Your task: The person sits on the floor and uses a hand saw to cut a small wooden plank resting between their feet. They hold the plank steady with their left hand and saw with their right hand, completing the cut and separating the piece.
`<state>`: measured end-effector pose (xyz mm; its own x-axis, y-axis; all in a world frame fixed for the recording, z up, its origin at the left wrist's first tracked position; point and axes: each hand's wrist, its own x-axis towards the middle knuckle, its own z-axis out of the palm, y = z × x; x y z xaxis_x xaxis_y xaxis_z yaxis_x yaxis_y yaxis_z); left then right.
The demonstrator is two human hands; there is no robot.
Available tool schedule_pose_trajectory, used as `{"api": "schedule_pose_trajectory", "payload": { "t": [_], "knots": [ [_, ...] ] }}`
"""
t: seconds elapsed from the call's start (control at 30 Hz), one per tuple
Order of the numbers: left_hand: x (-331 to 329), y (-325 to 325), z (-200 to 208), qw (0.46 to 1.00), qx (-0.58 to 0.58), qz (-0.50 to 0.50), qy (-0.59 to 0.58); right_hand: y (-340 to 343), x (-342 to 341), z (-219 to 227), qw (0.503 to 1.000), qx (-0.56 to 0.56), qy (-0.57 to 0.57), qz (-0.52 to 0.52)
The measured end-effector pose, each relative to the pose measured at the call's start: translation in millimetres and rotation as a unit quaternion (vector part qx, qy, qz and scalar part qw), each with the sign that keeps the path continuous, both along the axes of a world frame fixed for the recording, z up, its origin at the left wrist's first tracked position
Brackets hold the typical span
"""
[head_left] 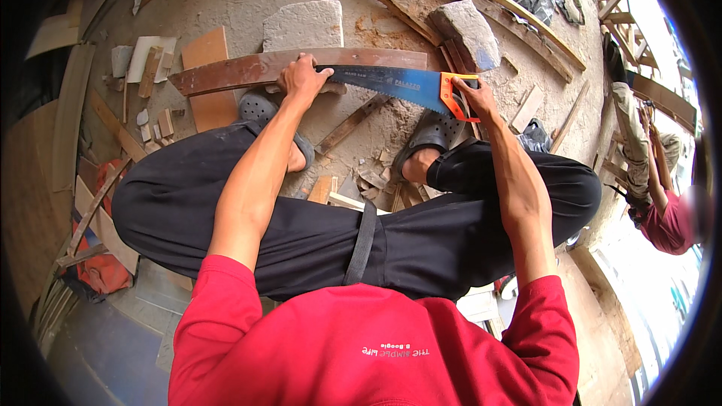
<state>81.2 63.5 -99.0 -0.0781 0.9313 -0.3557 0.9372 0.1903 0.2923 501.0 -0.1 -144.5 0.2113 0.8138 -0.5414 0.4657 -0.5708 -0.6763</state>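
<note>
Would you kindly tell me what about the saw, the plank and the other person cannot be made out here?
Head view: part of the orange handle of the saw, hidden by the right hand.
Head view: the stretch of brown plank covered by the left hand.
Head view: what the other person, near the right rim, may be holding; too small to tell.

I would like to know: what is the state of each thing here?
Brown board: lying over the stone block
Handsaw: held, teeth uncovered
Right hand: closed around the handle
Left hand: on the board, near the saw's tip
Clogs: worn
Strap: hanging loose
</note>
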Motion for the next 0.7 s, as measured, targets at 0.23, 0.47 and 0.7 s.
{"api": "schedule_pose_trajectory", "payload": {
  "t": [0.23, 0.47, 0.7],
  "knots": [
    [5.7, 5.5, 4.9, 0.999, -0.020, -0.021, 0.037, 0.1, -5.3, 3.2, 0.999, 0.009, -0.040, -0.004],
    [7.4, 13.2, 2.6, 0.999, -0.029, -0.021, 0.039, 1.2, -10.3, 9.7, 1.000, 0.006, -0.022, -0.004],
    [14.9, 22.5, 6.0, 0.998, -0.047, -0.020, 0.038, 2.9, -4.5, -1.0, 1.000, 0.019, -0.021, -0.005]
  ]
}}
